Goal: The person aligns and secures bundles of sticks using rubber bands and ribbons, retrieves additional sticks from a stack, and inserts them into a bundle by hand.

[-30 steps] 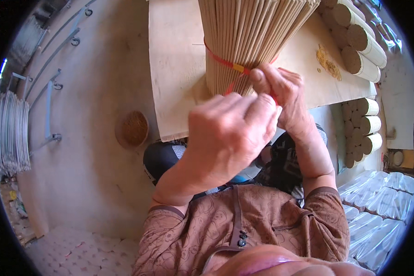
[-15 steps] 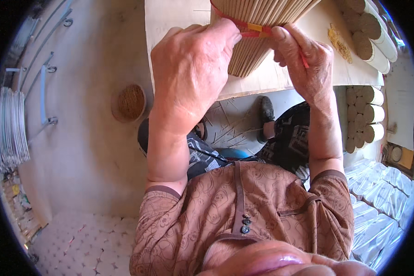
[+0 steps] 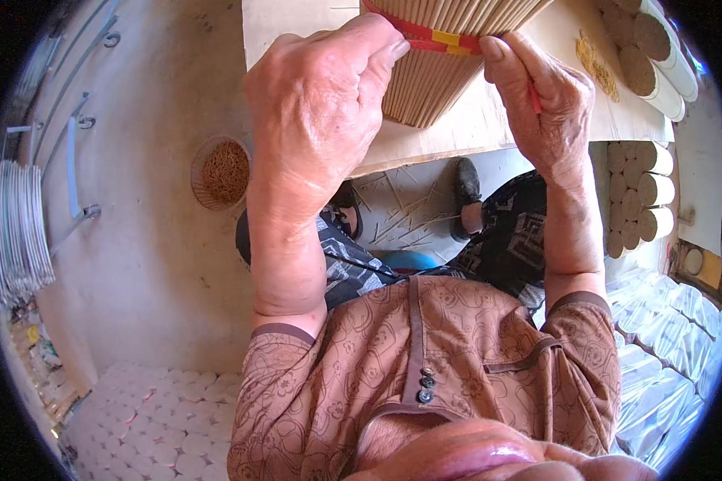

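Note:
A thick bundle of thin brown sticks (image 3: 425, 90) stands on the pale wooden table (image 3: 489, 120), its top running out past the picture's upper edge. Around its middle goes a red and yellow ribbon (image 3: 445, 38), seen as two strips, one just above the other. My left hand (image 3: 321, 108) is closed at the bundle's left side, thumb and fingers pinching the ribbon. On the right, my right hand (image 3: 547, 108) pinches it between thumb and forefinger, and a bit of red shows between its fingers. The bundle's far side is hidden.
Yellow rubber bands (image 3: 596, 66) lie on the table's right part, near wrapped stick bundles (image 3: 658, 60). More bundles (image 3: 654, 191) are stacked below. A basket (image 3: 204, 192) of rubber bands sits on the floor to the left. Loose sticks (image 3: 401, 204) litter the floor under the table.
My hands have moved a little farther apart, the left going left and the right going right. The ribbon's lower strip now shows a yellow part under the upper one.

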`<state>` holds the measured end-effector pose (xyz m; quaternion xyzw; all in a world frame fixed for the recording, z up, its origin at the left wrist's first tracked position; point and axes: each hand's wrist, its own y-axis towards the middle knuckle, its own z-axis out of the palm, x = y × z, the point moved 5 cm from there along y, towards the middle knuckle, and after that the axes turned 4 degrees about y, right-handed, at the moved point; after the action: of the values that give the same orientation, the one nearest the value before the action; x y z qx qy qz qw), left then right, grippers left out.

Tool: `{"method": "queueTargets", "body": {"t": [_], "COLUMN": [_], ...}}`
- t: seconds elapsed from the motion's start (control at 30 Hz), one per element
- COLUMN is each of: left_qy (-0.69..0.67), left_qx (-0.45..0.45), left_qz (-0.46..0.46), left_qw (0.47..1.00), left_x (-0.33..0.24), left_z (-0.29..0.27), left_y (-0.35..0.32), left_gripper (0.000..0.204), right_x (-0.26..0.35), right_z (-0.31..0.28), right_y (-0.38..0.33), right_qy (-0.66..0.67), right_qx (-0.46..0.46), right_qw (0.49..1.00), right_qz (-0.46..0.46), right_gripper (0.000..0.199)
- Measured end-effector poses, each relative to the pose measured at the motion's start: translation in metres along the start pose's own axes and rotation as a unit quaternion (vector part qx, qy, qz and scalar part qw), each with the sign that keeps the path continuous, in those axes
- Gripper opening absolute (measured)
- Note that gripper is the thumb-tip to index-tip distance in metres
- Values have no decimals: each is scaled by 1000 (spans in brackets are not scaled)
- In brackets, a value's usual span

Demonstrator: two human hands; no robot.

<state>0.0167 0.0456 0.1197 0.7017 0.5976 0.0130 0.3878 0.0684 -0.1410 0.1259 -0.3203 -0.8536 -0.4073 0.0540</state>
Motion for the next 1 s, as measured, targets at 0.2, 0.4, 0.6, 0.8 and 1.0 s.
{"method": "queueTargets", "body": {"t": [0.2, 0.4, 0.6, 0.8, 1.0], "left_qy": [10, -245, -401, -314, -219], "left_qx": [7, 124, 167, 234, 215], "left_qz": [-3, -156, -232, -139, -105], "left_qw": [1000, 949, 870, 909, 946], "left_x": [1, 7, 13, 21, 31], "left_z": [0, 10, 24, 27, 9], "left_y": [2, -1, -11, -14, -17], "left_gripper": [15, 24, 22, 18, 20], "right_x": [-1, 12, 32, 5, -8], "right_z": [-3, 2, 29, 52, 59], "right_y": [1, -6, -15, -59, -69], "right_qy": [-11, 76, 118, 622, 745], "right_qx": [9, 41, 153, 104, -13], "right_qw": [1000, 995, 976, 660, 527], "right_qz": [-7, -50, -98, 409, 408], "right_gripper": [18, 17, 19, 40, 30]}}
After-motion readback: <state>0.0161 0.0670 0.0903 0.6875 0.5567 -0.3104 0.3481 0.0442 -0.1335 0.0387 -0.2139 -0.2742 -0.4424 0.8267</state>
